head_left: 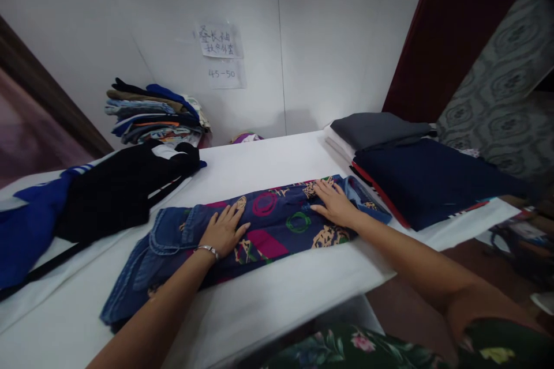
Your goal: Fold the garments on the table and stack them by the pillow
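A dark blue patterned jacket (274,216) with denim parts lies folded into a long strip across the white table. Pink, green and cream shapes cover its cloth, and a denim flap shows near its left end. My left hand (223,230), with a bracelet at the wrist, rests flat on the left half, fingers spread. On the right half lies my right hand (335,204), also flat with its fingers stretched out. Both palms press on the cloth without gripping it. My left forearm hides part of the jacket's lower left.
Black and blue garments (112,190) lie loosely at the left. Behind them stands a tall stack of folded clothes (156,112). Folded dark clothes (424,179) are piled at the right. The white table (268,155) meets a wall bearing paper notes (223,55).
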`<state>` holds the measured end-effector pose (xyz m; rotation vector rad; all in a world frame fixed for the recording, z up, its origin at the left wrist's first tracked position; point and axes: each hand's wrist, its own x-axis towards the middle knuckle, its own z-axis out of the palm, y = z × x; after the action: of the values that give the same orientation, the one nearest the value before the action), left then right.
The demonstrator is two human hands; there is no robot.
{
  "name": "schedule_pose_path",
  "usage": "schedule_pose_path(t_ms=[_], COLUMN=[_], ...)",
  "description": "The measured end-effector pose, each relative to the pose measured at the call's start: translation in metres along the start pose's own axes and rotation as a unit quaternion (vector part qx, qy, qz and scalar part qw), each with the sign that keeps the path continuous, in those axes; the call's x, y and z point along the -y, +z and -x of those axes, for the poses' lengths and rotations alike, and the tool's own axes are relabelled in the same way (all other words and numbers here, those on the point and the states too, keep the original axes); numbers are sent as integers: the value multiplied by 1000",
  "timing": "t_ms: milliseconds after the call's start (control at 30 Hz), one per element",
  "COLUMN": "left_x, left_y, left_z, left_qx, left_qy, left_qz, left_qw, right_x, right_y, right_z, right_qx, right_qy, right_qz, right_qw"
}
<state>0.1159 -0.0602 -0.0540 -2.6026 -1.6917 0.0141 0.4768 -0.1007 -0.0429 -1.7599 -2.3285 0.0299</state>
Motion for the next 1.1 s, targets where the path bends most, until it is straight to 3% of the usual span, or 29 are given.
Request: schedule_pose_path(t_ms=[133,267,367,467,567,700,800,867,967,1100], left_x=[0,-1,-2,-2,-2,-1,0,0,0,0], left_y=[0,0,-1,-1,1,3,3,4,4,4], left_z=[0,0,0,0,-1,-2,-2,-2,-1,-1], left_qx=[-2,0,8,2,-6,-7,-14,-18,-25,-25], left_qy=[-1,-3,-8,-5,-1,0,0,-1,2,0], left_qz=[9,1,-2,-5,-13,-22,-21,-17,-9,-7], left_qw=[1000,1000,1000,1000,1000,1000,1000,1000,1000,1000], right_x=[-26,-47,-59,-73,-81,-81,-76,-71,-61,-46], right_y=[13,4,-25,-51,-53,-24,-6,-1,3,9], right_z=[-24,-28,-16,11,46,83,92,90,84,84], right_qx=[56,53,-25,-145,-179,-134,-105,-104,-109,-36], right_qy=[68,93,130,186,231,239,165,121,86,15], right_qz=[-16,-154,-240,-337,-365,-308,-182,-90,-27,-18], right_qw=[996,982,962,911,884,911,964,983,990,999])
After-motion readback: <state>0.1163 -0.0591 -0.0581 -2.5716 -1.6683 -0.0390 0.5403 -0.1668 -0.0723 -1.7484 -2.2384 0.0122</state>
